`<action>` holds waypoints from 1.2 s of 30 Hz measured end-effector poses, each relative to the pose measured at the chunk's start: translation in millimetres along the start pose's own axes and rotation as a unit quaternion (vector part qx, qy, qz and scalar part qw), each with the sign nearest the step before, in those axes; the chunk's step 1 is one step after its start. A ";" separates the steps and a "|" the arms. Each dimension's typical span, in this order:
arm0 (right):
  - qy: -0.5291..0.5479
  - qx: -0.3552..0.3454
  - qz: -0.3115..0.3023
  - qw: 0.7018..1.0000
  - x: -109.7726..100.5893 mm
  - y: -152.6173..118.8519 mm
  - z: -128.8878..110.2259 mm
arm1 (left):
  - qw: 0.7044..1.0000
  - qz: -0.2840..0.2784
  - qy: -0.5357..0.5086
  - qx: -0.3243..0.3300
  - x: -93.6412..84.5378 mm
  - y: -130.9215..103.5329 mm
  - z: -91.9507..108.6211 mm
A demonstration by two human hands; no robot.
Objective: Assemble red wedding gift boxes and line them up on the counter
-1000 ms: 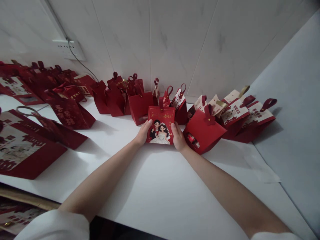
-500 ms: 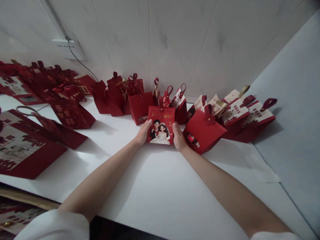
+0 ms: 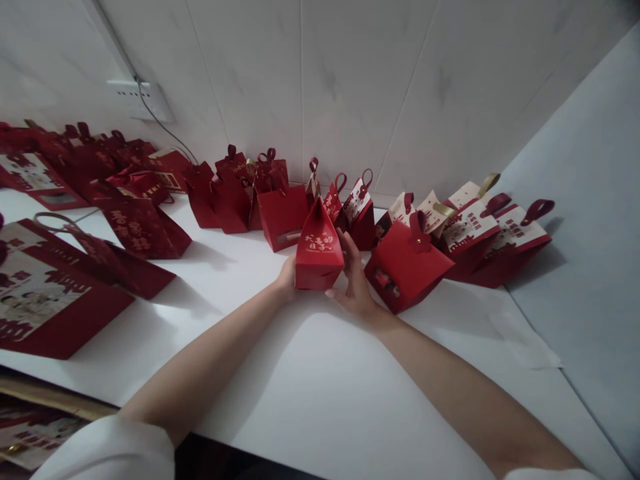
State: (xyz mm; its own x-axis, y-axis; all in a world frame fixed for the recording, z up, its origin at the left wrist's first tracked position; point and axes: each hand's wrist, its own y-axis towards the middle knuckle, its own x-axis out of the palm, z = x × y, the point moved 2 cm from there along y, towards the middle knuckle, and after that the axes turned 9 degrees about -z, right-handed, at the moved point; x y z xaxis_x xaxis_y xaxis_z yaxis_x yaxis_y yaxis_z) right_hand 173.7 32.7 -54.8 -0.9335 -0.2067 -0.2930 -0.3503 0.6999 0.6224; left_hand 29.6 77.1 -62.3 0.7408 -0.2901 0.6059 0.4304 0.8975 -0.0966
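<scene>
A small red gift box [image 3: 319,257] with gold lettering stands upright on the white table, its triangular side facing me. My left hand [image 3: 287,275] holds it at the left side, the fingers partly hidden behind it. My right hand [image 3: 356,280] is at the right side, thumb and fingers spread apart, the fingertips by the box's edge. Just right of that hand sits a larger red box [image 3: 407,267] with an oval window and a ribbon loop. Behind the held box, to the left, is a plain red box [image 3: 284,215].
The white table [image 3: 320,373] meets a tiled wall with a socket [image 3: 141,100] and cable. Red and white boxes [image 3: 470,230] cluster at the right. More red bags [image 3: 60,287] stand at the left. A pale panel [image 3: 590,233] bounds the right side.
The held box has turned from its front with the printed couple to its lettered side. My right hand has loosened, its fingers now spread beside the box.
</scene>
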 end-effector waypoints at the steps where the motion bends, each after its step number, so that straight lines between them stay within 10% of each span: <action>1: 0.000 0.009 0.000 1.000 -0.1 0.3 1.5 | 1.000 -0.009 -0.008 -0.017 4.0 -2.0 -2.4; 9: 0.013 0.106 0.042 0.993 1.3 -4.4 16.8 | 0.978 -0.106 -0.056 -0.173 4.2 -5.9 -9.0; 17: -0.027 0.097 0.029 0.995 4.1 -1.9 11.6 | 0.969 -0.176 -0.045 -0.170 2.3 -4.9 -8.2; 36: -0.042 0.109 0.035 0.993 6.0 -2.1 20.4 | 0.971 -0.143 -0.031 -0.189 1.8 -1.1 -11.3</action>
State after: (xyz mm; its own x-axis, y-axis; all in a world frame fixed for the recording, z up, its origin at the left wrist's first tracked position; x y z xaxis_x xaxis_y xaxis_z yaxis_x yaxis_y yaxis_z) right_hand 170.4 44.0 -72.7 -0.9419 -0.1017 -0.3203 -0.2521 0.8441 0.4733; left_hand 36.3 71.9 -70.0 0.5361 -0.4782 0.6957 0.7812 0.5933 -0.1942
